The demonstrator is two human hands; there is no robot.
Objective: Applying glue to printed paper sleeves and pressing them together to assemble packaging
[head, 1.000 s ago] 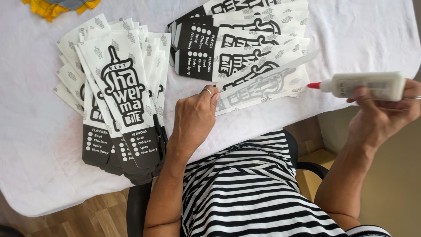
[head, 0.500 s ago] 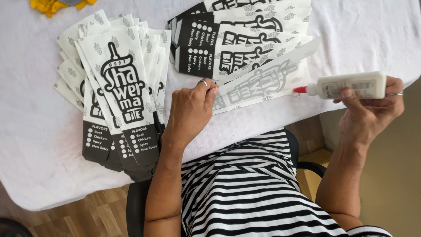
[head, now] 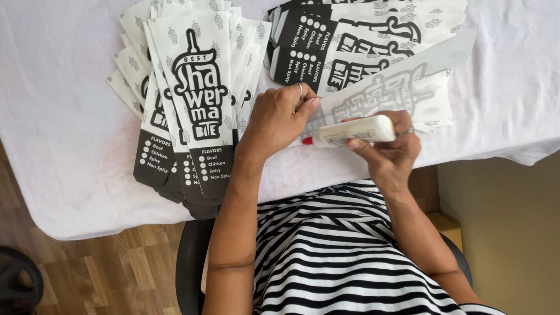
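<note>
The right hand (head: 388, 149) wraps its grip around a white plastic glue bottle with a red tip (head: 350, 133), aimed at the flap of a white printed paper bag (head: 396, 87) lying on the white-clothed tabletop (head: 70, 116). The left hand (head: 277, 119), fingers curled, presses that bag down.

- My left hand (head: 279, 119) sits just left of the frame's centre, palm down, fingers curled with the tips pressed flat, a ring on one finger.
- My right hand (head: 388, 146) is right of centre, fingers wrapped closed in a grip, thumb on top.
- Both forearms rise from the lower edge, converging upward.
</note>
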